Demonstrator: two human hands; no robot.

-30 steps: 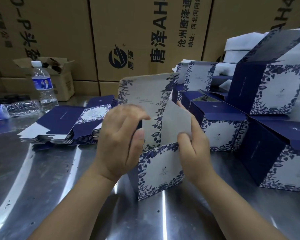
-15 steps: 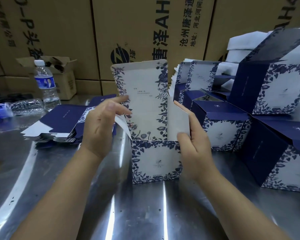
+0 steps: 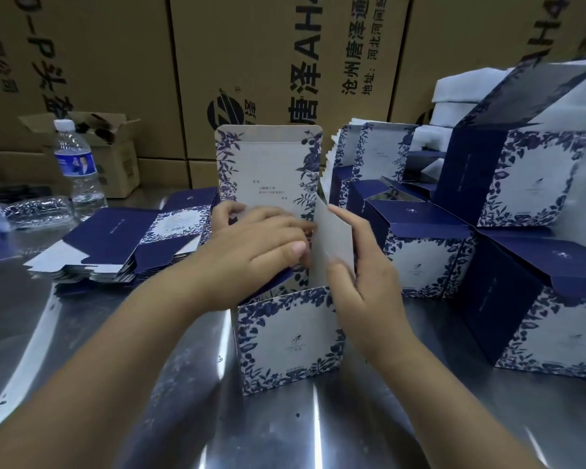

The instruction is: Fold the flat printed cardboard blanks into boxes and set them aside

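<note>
Presses down with left hand (image 3: 261,245), fingers straight, on the left flap (image 3: 271,287) over the mouth of the box (image 3: 288,340). Pinches the right flap (image 3: 334,238) upright with right hand (image 3: 362,282), thumb in front. Directly under both hands, on the tabletop (image 3: 352,428): box upright, mouth up, lid (image 3: 268,164) standing behind, long axis vertical. Probably next: fold right flap leftward, using the right hand, nearest to it.

We see a half-folded box (image 3: 290,340) standing upright, white with blue floral borders, its tall lid flap raised behind. A stack of flat blanks (image 3: 122,245) lies to its left. Folded boxes (image 3: 528,184) are piled at right, lids open.
</note>
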